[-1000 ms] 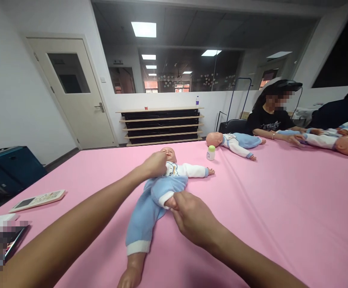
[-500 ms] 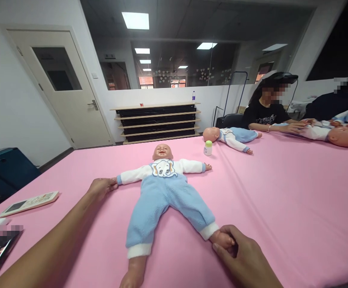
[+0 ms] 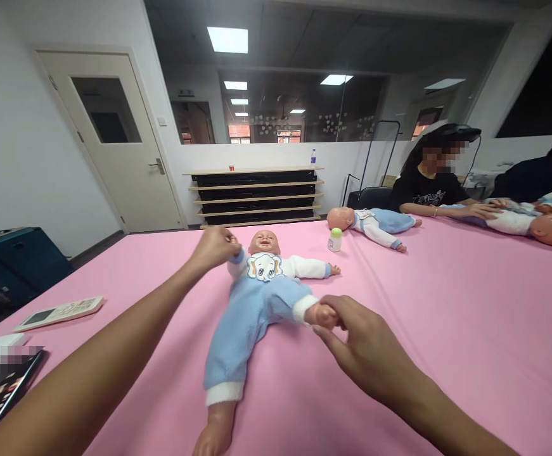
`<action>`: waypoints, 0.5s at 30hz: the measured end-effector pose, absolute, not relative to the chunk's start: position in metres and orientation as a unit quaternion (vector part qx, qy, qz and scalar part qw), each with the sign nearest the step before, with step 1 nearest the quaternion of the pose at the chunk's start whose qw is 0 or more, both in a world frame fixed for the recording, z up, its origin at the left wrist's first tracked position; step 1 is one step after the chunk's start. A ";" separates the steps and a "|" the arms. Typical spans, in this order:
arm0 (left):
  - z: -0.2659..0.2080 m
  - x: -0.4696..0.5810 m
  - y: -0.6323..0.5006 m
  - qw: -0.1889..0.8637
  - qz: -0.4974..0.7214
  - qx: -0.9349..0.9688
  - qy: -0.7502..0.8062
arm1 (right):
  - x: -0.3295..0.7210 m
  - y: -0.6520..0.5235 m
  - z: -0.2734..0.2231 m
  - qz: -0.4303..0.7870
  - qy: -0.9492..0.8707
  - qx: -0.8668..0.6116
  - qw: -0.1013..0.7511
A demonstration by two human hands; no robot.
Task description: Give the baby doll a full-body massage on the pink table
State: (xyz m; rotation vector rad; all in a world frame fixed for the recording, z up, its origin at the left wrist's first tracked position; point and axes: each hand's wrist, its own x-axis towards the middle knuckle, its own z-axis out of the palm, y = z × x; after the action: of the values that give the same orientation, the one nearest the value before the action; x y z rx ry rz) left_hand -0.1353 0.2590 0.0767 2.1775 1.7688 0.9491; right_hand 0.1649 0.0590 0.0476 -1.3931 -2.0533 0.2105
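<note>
Short of the desk's (image 3: 428,297) far edge, left hand (image 3: 213,248) clamps the doll's (image 3: 251,301) cuff (image 3: 239,256), right hand (image 3: 361,332) its foot (image 3: 322,315); bending seems half-done.

1 green-capped white bottle (image 3: 334,240), 1 pale remote (image 3: 66,312), 1 door (image 3: 128,177)

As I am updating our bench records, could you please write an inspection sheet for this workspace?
Surface: pink cover, creased on the right side.
Job's things: near doll, on its back, one leg bent.
Clutter: jar, upright, green lid; remote control; second doll; blurred items at the left edge.
Grippers: bare hands; left hand holds the near doll's hand, right hand its foot.
Cables: dark cord at a co-worker's headgear.
Surroundings: door shut; low shelves; co-worker touching a third doll.
</note>
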 end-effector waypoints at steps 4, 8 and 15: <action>0.071 -0.053 0.251 -0.041 0.161 0.829 0.534 | 0.119 0.084 0.056 0.049 -0.841 -0.485 0.237; 0.050 -0.013 0.247 -0.061 0.046 0.869 0.489 | 0.082 0.107 0.035 0.012 -0.867 -0.460 0.194; 0.067 -0.055 0.255 -0.059 0.141 0.828 0.540 | 0.097 0.094 0.028 0.048 -0.839 -0.476 0.259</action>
State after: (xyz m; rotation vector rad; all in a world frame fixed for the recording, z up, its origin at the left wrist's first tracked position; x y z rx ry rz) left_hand -0.0552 0.2555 0.0668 2.7016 1.7634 0.4603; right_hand 0.0967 0.0945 0.0283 -1.2903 -2.2745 0.1310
